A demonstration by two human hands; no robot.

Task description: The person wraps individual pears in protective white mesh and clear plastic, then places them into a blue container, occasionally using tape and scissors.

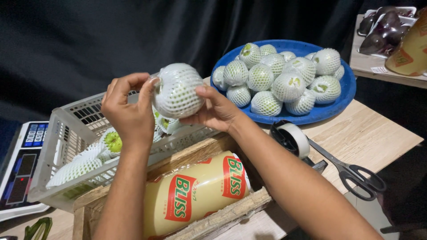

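Observation:
Both hands hold one round green fruit [177, 90] wrapped in white foam netting, raised above a white plastic crate [66, 129]. My left hand [126, 111] grips its left side with fingers curled over the top. My right hand [213, 109] cups its right side, thumb on the netting. More netted fruit and loose foam sleeves [89, 158] lie in the crate. A blue round tray [342, 95] behind holds several netted green fruits [280, 80].
A wooden box [231, 213] below my arms holds a large cream roll with red labels [195, 191]. A tape dispenser [293, 138] and black scissors [356, 173] lie on the wooden table. A digital scale [20, 169] stands at left. Trays of dark purple fruit [384, 26] sit far right.

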